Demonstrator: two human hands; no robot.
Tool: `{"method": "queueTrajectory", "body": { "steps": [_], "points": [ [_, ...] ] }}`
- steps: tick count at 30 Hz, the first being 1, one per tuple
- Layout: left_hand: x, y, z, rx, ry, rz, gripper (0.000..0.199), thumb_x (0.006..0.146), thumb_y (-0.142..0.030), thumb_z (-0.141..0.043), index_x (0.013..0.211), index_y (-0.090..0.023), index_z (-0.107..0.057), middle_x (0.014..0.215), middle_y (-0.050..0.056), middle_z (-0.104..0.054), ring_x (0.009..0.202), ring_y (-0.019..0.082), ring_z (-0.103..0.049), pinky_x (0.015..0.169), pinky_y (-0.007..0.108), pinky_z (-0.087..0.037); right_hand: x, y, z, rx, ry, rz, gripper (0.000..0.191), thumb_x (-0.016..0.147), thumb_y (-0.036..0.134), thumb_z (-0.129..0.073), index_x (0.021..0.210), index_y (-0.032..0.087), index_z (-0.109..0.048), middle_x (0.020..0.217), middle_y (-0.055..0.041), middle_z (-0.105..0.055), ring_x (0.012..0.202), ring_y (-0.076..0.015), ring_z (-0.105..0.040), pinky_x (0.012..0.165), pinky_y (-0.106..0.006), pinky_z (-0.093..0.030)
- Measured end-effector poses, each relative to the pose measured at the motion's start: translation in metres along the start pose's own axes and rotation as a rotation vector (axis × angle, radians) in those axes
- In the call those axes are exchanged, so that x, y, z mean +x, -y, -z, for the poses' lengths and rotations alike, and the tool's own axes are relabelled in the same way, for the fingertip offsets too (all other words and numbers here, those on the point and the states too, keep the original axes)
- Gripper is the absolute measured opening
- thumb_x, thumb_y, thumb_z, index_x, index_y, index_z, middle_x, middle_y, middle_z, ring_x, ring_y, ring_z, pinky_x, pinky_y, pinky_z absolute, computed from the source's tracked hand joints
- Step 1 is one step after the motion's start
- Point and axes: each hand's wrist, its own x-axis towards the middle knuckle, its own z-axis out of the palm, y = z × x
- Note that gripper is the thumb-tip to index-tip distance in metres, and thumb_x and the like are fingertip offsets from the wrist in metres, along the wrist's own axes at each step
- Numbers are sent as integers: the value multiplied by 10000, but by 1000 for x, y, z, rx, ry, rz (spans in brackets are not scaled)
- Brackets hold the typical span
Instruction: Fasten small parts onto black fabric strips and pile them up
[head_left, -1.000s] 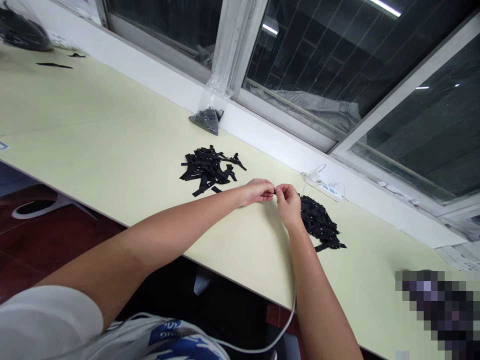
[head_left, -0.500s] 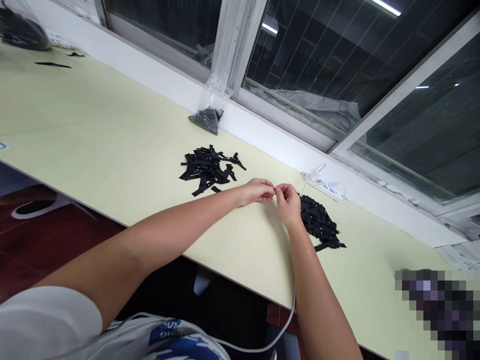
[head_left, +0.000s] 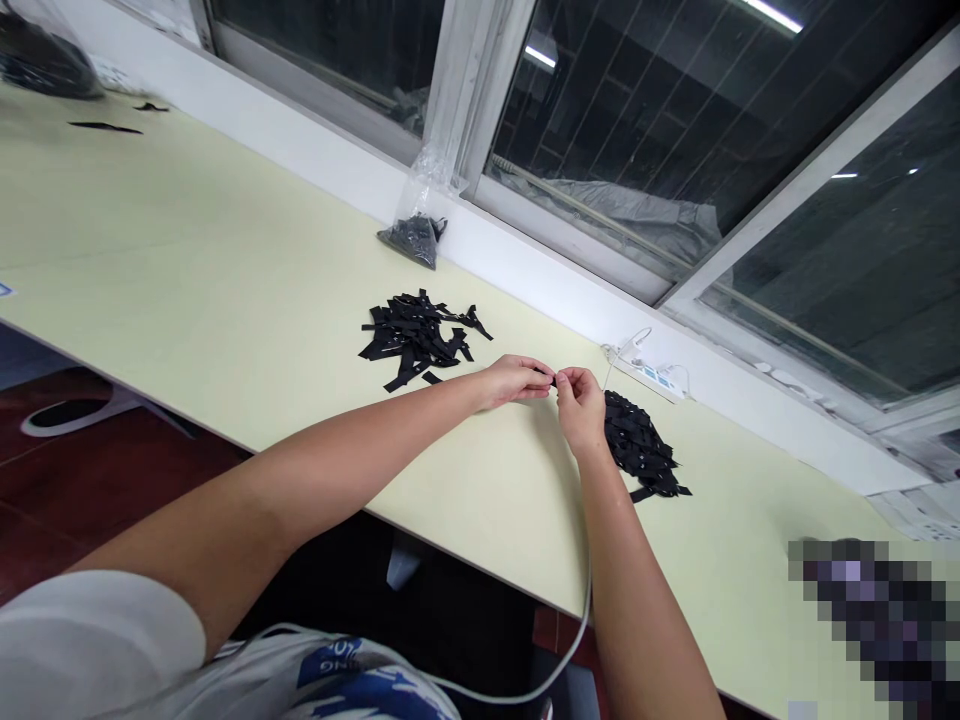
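Note:
A small black strip [head_left: 553,381], mostly hidden by fingers, is pinched between my two hands above the pale table. My left hand [head_left: 516,382] is closed on its left end, while my right hand [head_left: 580,408] grips the other end with thumb and fingertips. Beyond my left forearm lies a loose pile of black fabric-like strips [head_left: 416,335], some with small shiny spots. A denser pile of similar strips [head_left: 641,445] sits just right of my right hand, partly covered by it.
A clear plastic bag [head_left: 418,225] with black pieces leans by the window ledge. A white power strip [head_left: 652,378] and a white cable [head_left: 555,685] are near my right arm. The pale-yellow table [head_left: 225,260] runs along the wall; a dark bag [head_left: 45,60] stands far left.
My hands have moved slightly apart, my right hand a little to the right. More of the black strip shows between the fingertips. The piles stay put.

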Motion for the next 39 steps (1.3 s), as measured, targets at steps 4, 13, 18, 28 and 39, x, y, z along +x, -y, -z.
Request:
{"method": "queueTrajectory", "body": {
  "steps": [4,13,18,28,39],
  "points": [
    [1,1,2,19,-1,-7,252,687,-142,-836,894,-112,-698,847,67,-701,799,120,-673,967,346,-506,0,0,0,30,-1,3,317,859,518,-595,918,207,-586,806,-27,-614,704,-172,-540,653,-313,-449],
    [4,3,4,106,-79,-57,310,693,-255,-866,889,-101,-682,834,84,-720,768,136,-685,878,346,-543,0,-1,0,34,-2,-2,315,862,513,-595,920,204,-590,823,-34,-621,720,-178,-550,669,-321,-455],
    [1,2,2,127,-84,-107,281,726,-264,-846,864,-87,-677,776,79,-708,728,128,-670,832,340,-555,0,-1,0,19,-15,3,308,863,503,-593,921,200,-591,823,-34,-619,720,-178,-549,679,-323,-454],
    [3,2,1,143,-137,-126,157,873,-241,-706,886,-96,-647,735,70,-688,700,123,-661,743,295,-552,0,-1,0,4,-19,5,292,862,487,-584,913,201,-593,838,-35,-618,738,-183,-554,708,-335,-455],
    [6,-1,5,270,-314,-304,179,793,-255,-748,930,-140,-738,908,70,-711,730,106,-585,618,230,-472,2,-7,3,-69,-35,0,294,880,494,-555,923,205,-593,859,-43,-634,752,-191,-565,710,-330,-453]
  ]
}}
